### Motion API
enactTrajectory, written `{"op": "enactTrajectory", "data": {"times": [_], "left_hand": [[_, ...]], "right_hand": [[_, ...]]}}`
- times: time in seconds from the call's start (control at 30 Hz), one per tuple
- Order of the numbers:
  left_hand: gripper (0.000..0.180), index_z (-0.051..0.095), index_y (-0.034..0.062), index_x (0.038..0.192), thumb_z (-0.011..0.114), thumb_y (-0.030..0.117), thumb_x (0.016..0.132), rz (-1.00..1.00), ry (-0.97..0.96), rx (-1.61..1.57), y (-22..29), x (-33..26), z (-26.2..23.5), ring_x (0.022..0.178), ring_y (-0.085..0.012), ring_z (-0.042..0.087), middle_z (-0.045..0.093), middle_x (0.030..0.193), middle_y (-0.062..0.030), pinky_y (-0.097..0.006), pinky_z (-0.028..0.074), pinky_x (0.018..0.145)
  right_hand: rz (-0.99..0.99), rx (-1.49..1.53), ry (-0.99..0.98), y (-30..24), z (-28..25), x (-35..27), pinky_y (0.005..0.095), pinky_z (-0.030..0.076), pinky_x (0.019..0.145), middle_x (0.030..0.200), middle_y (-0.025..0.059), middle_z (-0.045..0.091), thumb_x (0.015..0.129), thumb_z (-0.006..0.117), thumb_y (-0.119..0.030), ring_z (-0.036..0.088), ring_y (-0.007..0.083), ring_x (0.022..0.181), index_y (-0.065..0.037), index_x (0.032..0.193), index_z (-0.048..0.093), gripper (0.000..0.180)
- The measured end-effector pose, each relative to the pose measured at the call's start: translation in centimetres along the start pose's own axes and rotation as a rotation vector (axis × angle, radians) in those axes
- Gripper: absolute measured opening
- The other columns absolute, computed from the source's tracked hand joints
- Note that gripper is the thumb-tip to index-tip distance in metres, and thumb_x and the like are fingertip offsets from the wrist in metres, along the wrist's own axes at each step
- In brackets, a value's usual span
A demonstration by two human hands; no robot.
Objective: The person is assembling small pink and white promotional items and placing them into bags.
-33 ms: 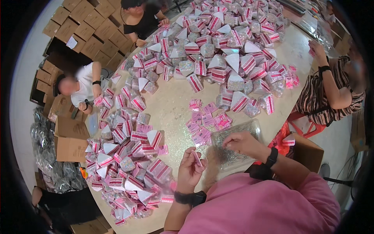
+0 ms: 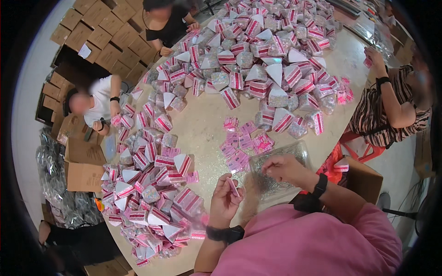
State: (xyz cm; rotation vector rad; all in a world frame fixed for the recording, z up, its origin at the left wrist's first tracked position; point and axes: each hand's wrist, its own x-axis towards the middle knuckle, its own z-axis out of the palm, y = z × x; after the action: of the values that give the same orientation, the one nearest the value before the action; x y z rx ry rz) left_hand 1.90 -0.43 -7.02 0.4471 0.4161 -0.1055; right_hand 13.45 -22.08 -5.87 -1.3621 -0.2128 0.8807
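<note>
My left hand (image 2: 223, 202) is closed around a small flat pink piece (image 2: 233, 187), held up on edge between thumb and fingers near the front of the table. Over a shallow clear tray (image 2: 301, 148) hangs my right hand (image 2: 286, 171), its fingers bent and drawn together; whatever they may pinch is too small to make out. Silvery glitter-like bits lie in the tray. Several pink printed cards (image 2: 238, 160) are spread on the table just beyond both hands. Left of my left hand is a heap of wrapped wedge-shaped pieces (image 2: 188, 198), white and sparkly with pink stripes.
A larger heap of the same wedges (image 2: 275, 73) covers the far table (image 2: 202, 122). Co-workers sit around it: one in a white shirt (image 2: 99, 96), one in black, and one in stripes (image 2: 386, 99) at right. Cartons (image 2: 99, 37) are stacked behind; an open box (image 2: 363, 181) stands at my right.
</note>
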Motion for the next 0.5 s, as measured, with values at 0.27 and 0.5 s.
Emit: {"op": "enactTrajectory", "data": {"times": [0.27, 0.5], "left_hand": [[0.024, 0.047, 0.0096, 0.117, 0.051, 0.016, 0.095, -0.008, 0.006, 0.024, -0.2, -0.1, 1.1, 0.076, -0.0210, 0.061, 0.059, 0.095, -0.0088, -0.029, 0.057, 0.059], [0.023, 0.048, 0.0070, 0.117, 0.049, 0.015, 0.095, 0.002, -0.014, -0.007, -0.7, 0.3, 0.5, 0.078, -0.0247, 0.064, 0.059, 0.095, -0.0112, -0.033, 0.060, 0.061]], "right_hand": [[0.104, 0.175, -0.107, -1.0, 2.2, 0.7, 0.0247, 0.046, 0.046, 0.076, 0.0089, 0.065, 0.085, 0.059, -0.006, 0.063, 0.0146, 0.058, -0.001, 0.088, 0.058, 0.006], [0.166, 0.384, -0.084, 0.5, 3.9, 1.6, 0.0228, 0.043, 0.047, 0.073, 0.0028, 0.061, 0.086, 0.063, -0.011, 0.060, 0.0109, 0.060, -0.005, 0.087, 0.057, 0.009]]}}
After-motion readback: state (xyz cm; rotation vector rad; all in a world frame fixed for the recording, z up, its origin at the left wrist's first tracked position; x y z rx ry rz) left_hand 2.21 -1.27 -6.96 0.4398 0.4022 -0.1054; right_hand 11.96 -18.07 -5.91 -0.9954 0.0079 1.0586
